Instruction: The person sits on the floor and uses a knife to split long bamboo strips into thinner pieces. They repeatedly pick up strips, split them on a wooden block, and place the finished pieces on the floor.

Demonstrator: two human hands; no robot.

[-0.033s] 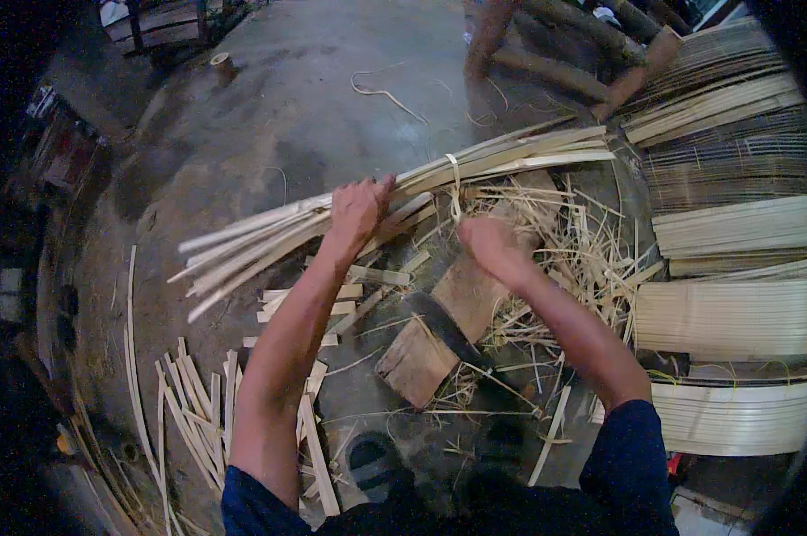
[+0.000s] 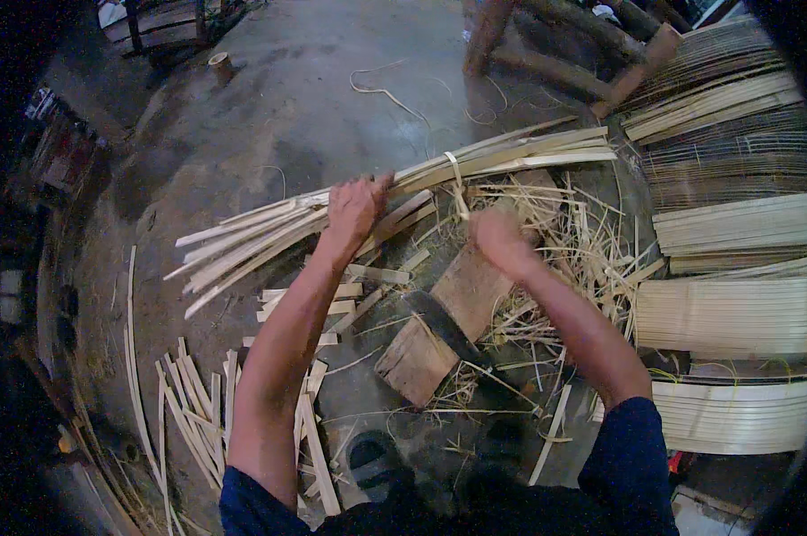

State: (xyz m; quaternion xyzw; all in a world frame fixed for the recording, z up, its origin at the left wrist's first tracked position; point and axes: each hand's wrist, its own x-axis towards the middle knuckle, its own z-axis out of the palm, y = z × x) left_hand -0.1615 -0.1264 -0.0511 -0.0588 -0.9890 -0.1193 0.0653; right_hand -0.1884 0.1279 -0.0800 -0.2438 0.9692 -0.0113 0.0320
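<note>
Crosswise, the strip bundle (image 2: 403, 192) runs lower-left to upper-right; left hand (image 2: 354, 210) grips it, right hand (image 2: 497, 237) fingers unclear.

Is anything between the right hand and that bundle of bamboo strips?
Nothing visible. The right hand sits just below the tied bundle of bamboo strips, by its binding strip, while the left hand already grips the bundle.

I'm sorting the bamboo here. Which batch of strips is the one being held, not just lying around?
The long bundle of strips lying across the middle: the left hand grips it and a thin band ties it. The short strips lie loose on the floor, and the stacks at right sit untouched.
</note>
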